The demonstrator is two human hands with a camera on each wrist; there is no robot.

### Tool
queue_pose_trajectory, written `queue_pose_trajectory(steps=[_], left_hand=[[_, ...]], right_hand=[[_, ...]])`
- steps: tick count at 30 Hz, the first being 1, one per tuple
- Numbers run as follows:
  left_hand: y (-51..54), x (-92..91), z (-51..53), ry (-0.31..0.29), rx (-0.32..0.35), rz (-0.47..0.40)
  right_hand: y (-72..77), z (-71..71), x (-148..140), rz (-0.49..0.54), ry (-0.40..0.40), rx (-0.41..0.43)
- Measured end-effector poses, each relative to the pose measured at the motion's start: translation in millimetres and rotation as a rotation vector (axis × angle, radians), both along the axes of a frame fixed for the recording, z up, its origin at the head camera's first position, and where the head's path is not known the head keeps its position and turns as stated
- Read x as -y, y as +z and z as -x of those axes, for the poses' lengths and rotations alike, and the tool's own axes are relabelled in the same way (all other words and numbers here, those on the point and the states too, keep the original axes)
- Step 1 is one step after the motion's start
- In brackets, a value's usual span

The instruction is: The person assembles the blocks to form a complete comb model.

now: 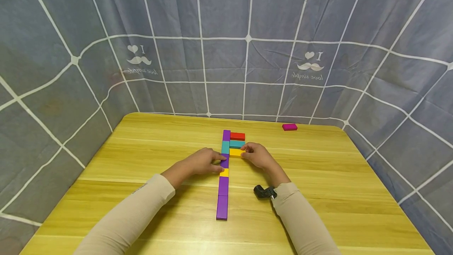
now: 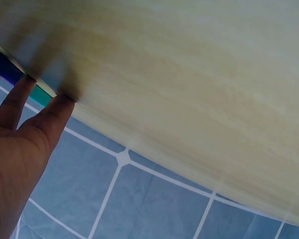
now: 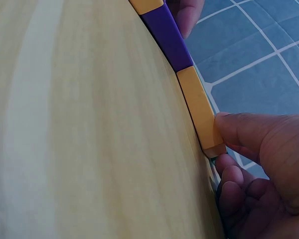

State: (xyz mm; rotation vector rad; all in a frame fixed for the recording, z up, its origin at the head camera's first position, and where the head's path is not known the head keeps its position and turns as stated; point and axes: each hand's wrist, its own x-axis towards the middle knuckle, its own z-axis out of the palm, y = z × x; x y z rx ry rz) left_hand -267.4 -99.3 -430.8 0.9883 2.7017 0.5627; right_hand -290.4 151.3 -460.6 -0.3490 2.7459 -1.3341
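Note:
A column of blocks runs along the table, with a purple block [image 1: 226, 135] at its far end. Below it come a teal block [image 1: 225, 147], a purple block [image 1: 224, 163], a short yellow block [image 1: 224, 172] and two more purple blocks [image 1: 223, 186]. A red block [image 1: 237, 136], a teal block [image 1: 237, 144] and a yellow block [image 1: 235, 152] branch off to the right. My left hand [image 1: 202, 161] has its fingers extended, touching the column from the left. With thumb and bent fingers, my right hand [image 1: 261, 156] pinches the right end of the side yellow block.
A magenta block [image 1: 290, 127] lies alone near the table's back edge. A black wrist device [image 1: 263, 192] sticks out by the right sleeve. Grey curtain [image 1: 226, 66] with white lines surrounds the wooden table [image 1: 159, 137] at the back and sides.

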Motion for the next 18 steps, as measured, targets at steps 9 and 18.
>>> queue_pose_trajectory(steps=[9,18], left_hand=[[-1.8,-0.8,1.1,0.01,-0.004,0.019],[-1.4,0.0,2.0,-0.014,-0.002,-0.013]], right_hand=[[1.4,-0.9,-0.3,0.003,0.002,-0.004],[2.1,-1.6,1.4,-0.003,-0.005,0.008]])
